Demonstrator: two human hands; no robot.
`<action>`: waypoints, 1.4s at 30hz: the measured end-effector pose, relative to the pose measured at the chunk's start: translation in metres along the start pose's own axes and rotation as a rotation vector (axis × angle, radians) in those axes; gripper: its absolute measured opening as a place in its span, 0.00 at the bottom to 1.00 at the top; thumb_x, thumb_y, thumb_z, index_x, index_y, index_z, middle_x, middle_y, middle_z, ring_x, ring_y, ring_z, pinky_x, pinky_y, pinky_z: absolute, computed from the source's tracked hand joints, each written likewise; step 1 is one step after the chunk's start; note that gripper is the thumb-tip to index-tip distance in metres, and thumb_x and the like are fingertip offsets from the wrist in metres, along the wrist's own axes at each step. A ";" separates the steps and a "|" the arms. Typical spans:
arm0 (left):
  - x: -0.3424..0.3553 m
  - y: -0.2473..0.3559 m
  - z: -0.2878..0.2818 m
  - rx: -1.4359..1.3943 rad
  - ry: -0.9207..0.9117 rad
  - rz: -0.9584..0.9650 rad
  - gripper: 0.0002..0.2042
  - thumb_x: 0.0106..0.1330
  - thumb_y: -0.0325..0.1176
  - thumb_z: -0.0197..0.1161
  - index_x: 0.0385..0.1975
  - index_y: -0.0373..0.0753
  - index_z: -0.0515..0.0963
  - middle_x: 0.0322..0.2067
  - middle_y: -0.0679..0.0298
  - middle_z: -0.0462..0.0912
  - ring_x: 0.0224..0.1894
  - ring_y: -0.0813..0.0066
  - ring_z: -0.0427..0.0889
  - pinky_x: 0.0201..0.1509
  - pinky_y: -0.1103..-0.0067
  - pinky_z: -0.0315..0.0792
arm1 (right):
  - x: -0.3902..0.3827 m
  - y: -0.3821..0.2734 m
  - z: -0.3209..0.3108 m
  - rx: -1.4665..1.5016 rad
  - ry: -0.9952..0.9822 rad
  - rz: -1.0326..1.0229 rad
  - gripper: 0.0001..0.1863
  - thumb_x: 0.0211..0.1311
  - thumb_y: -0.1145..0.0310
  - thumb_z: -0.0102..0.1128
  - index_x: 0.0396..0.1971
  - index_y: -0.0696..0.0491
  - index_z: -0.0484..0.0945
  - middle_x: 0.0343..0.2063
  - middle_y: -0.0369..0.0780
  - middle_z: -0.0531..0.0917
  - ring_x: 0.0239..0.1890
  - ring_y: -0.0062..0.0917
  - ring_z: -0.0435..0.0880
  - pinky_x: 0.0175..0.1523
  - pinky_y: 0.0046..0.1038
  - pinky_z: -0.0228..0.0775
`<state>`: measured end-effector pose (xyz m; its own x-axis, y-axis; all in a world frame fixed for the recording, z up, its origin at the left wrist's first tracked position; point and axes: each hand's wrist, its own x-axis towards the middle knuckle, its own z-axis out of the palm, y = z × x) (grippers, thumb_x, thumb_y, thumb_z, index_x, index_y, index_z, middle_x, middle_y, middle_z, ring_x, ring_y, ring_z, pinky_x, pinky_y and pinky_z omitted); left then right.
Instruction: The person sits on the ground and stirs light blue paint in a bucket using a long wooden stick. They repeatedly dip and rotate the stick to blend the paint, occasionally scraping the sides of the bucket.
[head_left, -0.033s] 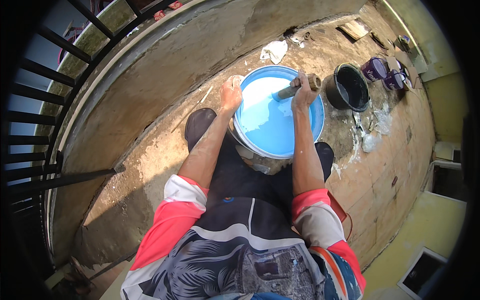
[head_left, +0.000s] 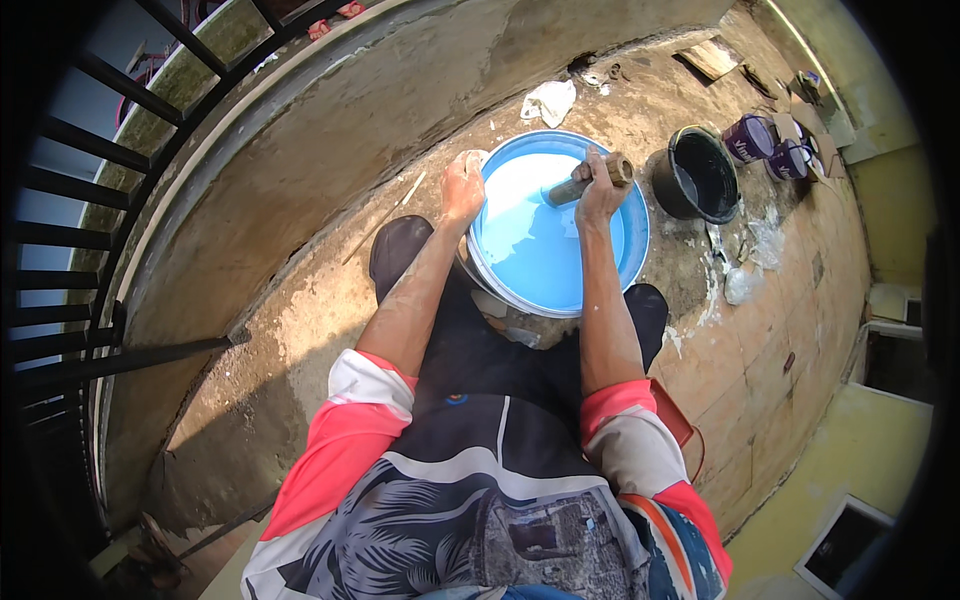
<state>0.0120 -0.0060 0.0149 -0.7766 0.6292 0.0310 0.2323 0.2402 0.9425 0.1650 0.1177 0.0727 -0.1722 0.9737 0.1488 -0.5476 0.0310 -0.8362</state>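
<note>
A large round bucket (head_left: 638, 258) with a pale rim stands between my knees. Light blue paint (head_left: 548, 262) fills it, bright where sunlight falls. My left hand (head_left: 463, 190) is closed on the bucket's left rim. Over the right side of the paint, my right hand (head_left: 598, 192) wraps round a thick wooden stick (head_left: 620, 168). The stick is tilted, its lower end dipping into the paint and its brown top poking out to the right of my fist. How deep it goes is hidden by the paint.
Right of the bucket stands a black pail (head_left: 690, 200), with purple tubs (head_left: 748, 140) beyond it. Crumpled clear plastic (head_left: 742, 285) lies near paint splashes. A white cloth (head_left: 548, 103) is behind the bucket. A low wall (head_left: 300, 170) and black railing (head_left: 70, 235) run along the left.
My right hand has shifted slightly left and down with the stick, whose top end moved the same way. My left hand and the bucket stay in place.
</note>
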 end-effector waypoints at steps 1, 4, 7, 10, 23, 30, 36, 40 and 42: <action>0.000 -0.003 -0.001 -0.016 0.002 0.002 0.17 0.75 0.36 0.46 0.44 0.33 0.82 0.40 0.44 0.85 0.47 0.44 0.83 0.53 0.60 0.73 | -0.009 0.002 -0.003 0.011 -0.032 0.082 0.14 0.59 0.78 0.67 0.25 0.49 0.68 0.19 0.33 0.73 0.18 0.17 0.71 0.25 0.25 0.65; -0.002 -0.009 0.001 -0.037 0.003 -0.016 0.17 0.76 0.37 0.46 0.45 0.34 0.82 0.40 0.44 0.85 0.47 0.44 0.83 0.53 0.60 0.73 | -0.022 -0.017 0.003 -0.050 -0.182 0.314 0.14 0.59 0.77 0.68 0.24 0.50 0.68 0.19 0.33 0.74 0.18 0.17 0.71 0.24 0.24 0.64; 0.001 -0.009 0.000 -0.038 0.000 0.014 0.17 0.76 0.37 0.46 0.45 0.34 0.82 0.41 0.44 0.85 0.47 0.44 0.83 0.53 0.60 0.73 | -0.016 -0.044 -0.004 -0.197 -0.400 0.437 0.13 0.60 0.77 0.66 0.25 0.51 0.69 0.18 0.31 0.71 0.18 0.16 0.68 0.24 0.23 0.63; 0.012 -0.002 0.004 -0.052 0.001 0.036 0.17 0.76 0.36 0.47 0.45 0.34 0.82 0.41 0.45 0.85 0.47 0.44 0.83 0.53 0.61 0.74 | 0.014 -0.093 0.010 -0.350 -0.439 0.364 0.11 0.61 0.75 0.66 0.26 0.52 0.70 0.18 0.31 0.69 0.19 0.15 0.68 0.24 0.21 0.61; 0.007 0.006 0.000 -0.030 0.001 -0.013 0.17 0.76 0.36 0.46 0.45 0.33 0.82 0.42 0.46 0.86 0.47 0.46 0.83 0.54 0.62 0.74 | 0.045 -0.290 0.072 -0.088 -0.604 -0.102 0.09 0.70 0.68 0.53 0.27 0.51 0.69 0.18 0.33 0.63 0.22 0.22 0.66 0.34 0.29 0.62; 0.008 0.003 0.000 -0.041 -0.011 0.012 0.17 0.76 0.37 0.46 0.44 0.34 0.82 0.42 0.46 0.86 0.48 0.46 0.83 0.55 0.62 0.74 | 0.057 -0.163 0.024 -0.124 -0.672 -0.097 0.10 0.68 0.77 0.55 0.27 0.51 0.67 0.18 0.33 0.67 0.20 0.19 0.65 0.32 0.27 0.63; 0.002 0.016 -0.004 -0.086 -0.024 -0.042 0.18 0.77 0.37 0.44 0.46 0.36 0.82 0.41 0.51 0.86 0.46 0.57 0.84 0.54 0.67 0.73 | 0.053 -0.080 -0.036 -0.251 -0.470 0.034 0.12 0.63 0.79 0.62 0.24 0.53 0.69 0.19 0.33 0.73 0.22 0.18 0.71 0.30 0.25 0.66; 0.007 0.008 -0.005 -0.020 0.001 0.010 0.17 0.76 0.35 0.45 0.44 0.34 0.82 0.42 0.47 0.86 0.48 0.48 0.84 0.54 0.63 0.74 | 0.031 -0.061 -0.065 -0.297 -0.301 0.117 0.11 0.62 0.79 0.64 0.26 0.53 0.70 0.20 0.34 0.74 0.21 0.17 0.72 0.27 0.25 0.65; 0.005 0.008 -0.004 -0.036 -0.002 0.006 0.17 0.76 0.35 0.46 0.44 0.34 0.82 0.41 0.47 0.86 0.47 0.48 0.84 0.54 0.63 0.74 | 0.018 -0.066 -0.066 -0.287 -0.255 0.200 0.11 0.61 0.79 0.65 0.27 0.52 0.70 0.20 0.34 0.74 0.21 0.18 0.72 0.26 0.25 0.65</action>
<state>0.0081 -0.0041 0.0234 -0.7739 0.6323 0.0361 0.2157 0.2096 0.9537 0.2520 0.1480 0.0958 -0.4681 0.8813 0.0642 -0.2389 -0.0563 -0.9694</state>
